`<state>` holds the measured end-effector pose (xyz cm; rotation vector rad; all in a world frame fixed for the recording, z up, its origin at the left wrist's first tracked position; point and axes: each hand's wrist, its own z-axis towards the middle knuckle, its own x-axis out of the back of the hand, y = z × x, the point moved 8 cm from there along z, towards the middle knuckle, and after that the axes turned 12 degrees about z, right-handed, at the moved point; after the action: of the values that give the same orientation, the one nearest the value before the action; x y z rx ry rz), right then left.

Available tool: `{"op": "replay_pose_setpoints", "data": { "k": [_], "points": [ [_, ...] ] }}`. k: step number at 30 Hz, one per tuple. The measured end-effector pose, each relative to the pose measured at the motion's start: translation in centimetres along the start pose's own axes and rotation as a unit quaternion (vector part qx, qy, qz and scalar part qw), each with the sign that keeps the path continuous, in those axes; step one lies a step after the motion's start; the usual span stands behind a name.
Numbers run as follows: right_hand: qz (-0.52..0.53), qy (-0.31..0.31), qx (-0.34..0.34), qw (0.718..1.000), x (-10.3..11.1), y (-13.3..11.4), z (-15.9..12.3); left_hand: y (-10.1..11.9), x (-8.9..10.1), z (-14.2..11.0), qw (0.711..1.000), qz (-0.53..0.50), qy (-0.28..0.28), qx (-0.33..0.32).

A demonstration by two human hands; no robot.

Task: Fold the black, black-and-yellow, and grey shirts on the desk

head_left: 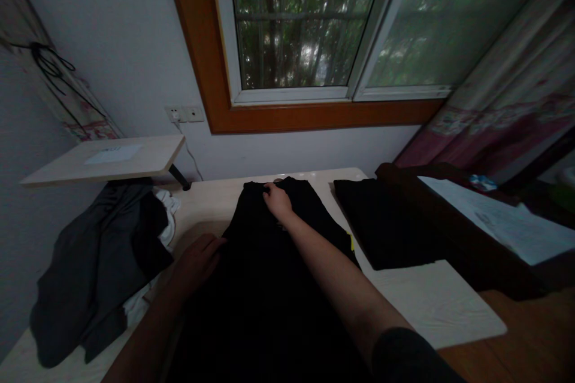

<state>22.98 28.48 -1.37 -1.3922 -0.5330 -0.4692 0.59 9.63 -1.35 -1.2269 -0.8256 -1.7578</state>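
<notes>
Exposure dim overall. We see daylight entering through the window [291, 17] at upper centre, with white glints among the foliage [309, 54]. We note a soft shadow on the tabletop [211, 197] left of centre. The black garment [269, 293] at lower centre loses nearly all fold detail. Corners darken, outer edges stretch, and lettering on the paper [128, 154] at mid left blurs.

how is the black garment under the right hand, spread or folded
Spread, it seems: the black garment lies lengthwise on the table, right hand at its far end, left hand at its edge. Near part: cannot tell.
</notes>
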Motion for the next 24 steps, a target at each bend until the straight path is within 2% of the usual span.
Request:
{"op": "replay_pose_setpoints", "data": {
  "k": [4,8,12,20,24],
  "points": [
    [0.023,-0.011,0.022,0.999,-0.4,-0.5,0.3,-0.3,-0.2,0.0,1.000,-0.005,-0.010,0.022],
    [0.058,-0.047,0.043,0.996,-1.8,-1.5,0.5,-0.2,-0.3,0.0,0.999,-0.020,-0.019,0.017],
    [0.088,-0.055,0.035,0.994,-3.1,-2.1,1.4,-0.5,-0.1,0.0,0.999,-0.018,-0.010,0.029],
    [0.187,-0.069,0.029,0.979,-5.6,-4.4,4.2,-3.7,0.1,-0.3,0.990,0.030,0.023,0.133],
    [0.188,-0.093,0.036,0.977,-6.4,-4.5,4.1,-4.2,0.0,-0.4,0.989,0.003,0.035,0.146]
  ]
}}
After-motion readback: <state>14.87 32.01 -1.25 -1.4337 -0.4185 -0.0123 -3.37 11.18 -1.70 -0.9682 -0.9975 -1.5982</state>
